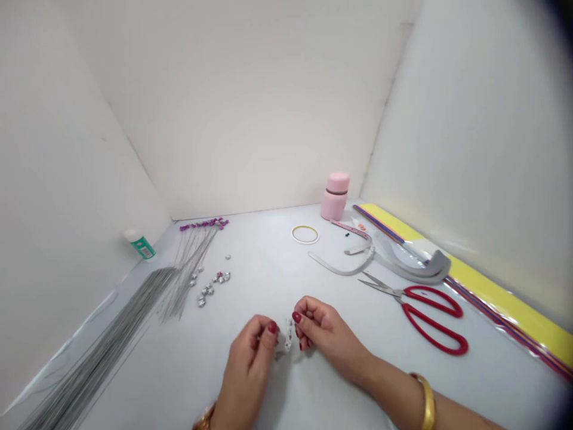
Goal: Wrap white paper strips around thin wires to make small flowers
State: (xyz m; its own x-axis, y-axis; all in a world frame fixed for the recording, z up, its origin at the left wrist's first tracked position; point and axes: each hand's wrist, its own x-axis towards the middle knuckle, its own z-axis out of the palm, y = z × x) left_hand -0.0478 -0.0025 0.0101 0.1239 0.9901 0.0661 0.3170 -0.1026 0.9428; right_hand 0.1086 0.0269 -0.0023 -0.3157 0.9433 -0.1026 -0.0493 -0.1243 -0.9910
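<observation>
A narrow white patterned paper strip (289, 335) stretches between my two hands near the front of the table. My left hand (249, 364) pinches its lower end between thumb and bent fingers. On the other side, my right hand (330, 335) grips the upper end, thumb pressed to curled fingers. The exact folds of the strip are partly hidden by the fingertips. Several small silver folded paper stars (206, 291) lie on the table beyond my left hand. Red-handled scissors (400, 292) rest with blades parted to the right of my right hand.
Grey wires (102, 334) and purple-tipped stems (203, 225) lie left, near a green-and-white glue container (143, 246). A tape ring (305, 240) and pink flask (335, 200) are farther back. Pale paper strips (342, 272) and yellow sheets (487, 286) lie right. White walls enclose the table.
</observation>
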